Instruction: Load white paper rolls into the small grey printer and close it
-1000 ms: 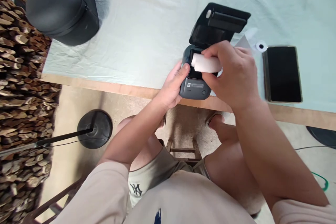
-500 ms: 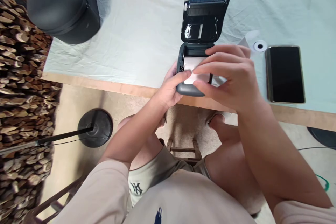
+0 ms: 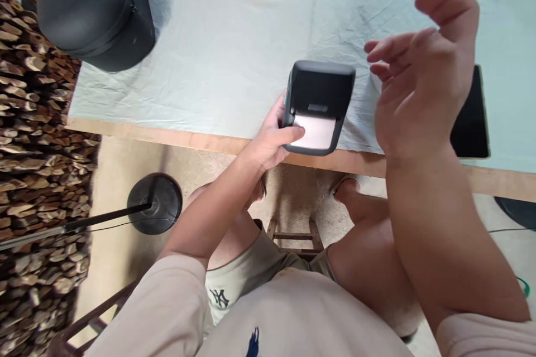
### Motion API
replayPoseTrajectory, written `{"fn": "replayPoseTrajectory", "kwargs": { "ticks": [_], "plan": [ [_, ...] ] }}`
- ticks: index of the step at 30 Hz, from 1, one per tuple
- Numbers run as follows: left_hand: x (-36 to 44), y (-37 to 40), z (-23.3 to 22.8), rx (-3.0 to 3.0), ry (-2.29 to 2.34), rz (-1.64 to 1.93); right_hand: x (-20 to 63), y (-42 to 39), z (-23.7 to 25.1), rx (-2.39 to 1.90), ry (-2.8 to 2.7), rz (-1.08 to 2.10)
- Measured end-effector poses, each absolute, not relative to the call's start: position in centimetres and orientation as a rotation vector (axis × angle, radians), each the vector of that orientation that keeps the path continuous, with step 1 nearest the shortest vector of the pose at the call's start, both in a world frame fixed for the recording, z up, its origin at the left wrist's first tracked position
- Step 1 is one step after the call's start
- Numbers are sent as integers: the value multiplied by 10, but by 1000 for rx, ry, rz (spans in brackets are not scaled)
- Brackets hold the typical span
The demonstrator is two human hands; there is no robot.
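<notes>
A small dark grey label printer (image 3: 319, 97) sits at the near edge of the table with its lid down. White paper (image 3: 315, 131) sticks out of its front slot. My left hand (image 3: 273, 139) grips the printer's left side, thumb pressed on the paper's left edge. My right hand (image 3: 419, 70) hovers above the table to the right of the printer, fingers spread and empty, touching nothing.
A pale green cloth (image 3: 234, 44) covers the wooden table. A black case (image 3: 92, 8) stands at the far left corner. A black phone (image 3: 471, 122) lies right of the printer, partly hidden by my right hand. A round black stand base (image 3: 154, 203) rests on the floor below.
The paper roll went into the printer and the lid has come down shut. My right hand let go and lifted up to the right. My left hand stayed on the printer.
</notes>
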State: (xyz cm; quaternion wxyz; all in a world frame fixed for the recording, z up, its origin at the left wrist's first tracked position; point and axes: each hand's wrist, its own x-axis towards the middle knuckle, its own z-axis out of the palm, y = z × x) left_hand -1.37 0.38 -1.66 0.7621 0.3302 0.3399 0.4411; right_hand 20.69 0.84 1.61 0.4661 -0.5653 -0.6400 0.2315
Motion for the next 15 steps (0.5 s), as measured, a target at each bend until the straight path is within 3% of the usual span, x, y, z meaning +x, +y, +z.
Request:
{"fn": "replayPoseTrajectory", "kwargs": {
  "ticks": [3, 8, 15],
  "plan": [
    [-14, 5, -19, 737, 743, 959, 203, 8, 15, -1286, -1358, 722],
    [-10, 1, -20, 735, 738, 1067, 188, 4, -4, -1144, -1459, 1131],
    [-5, -2, -15, 764, 836, 1047, 189, -4, 4, -1129, -1419, 1244]
  ]
}}
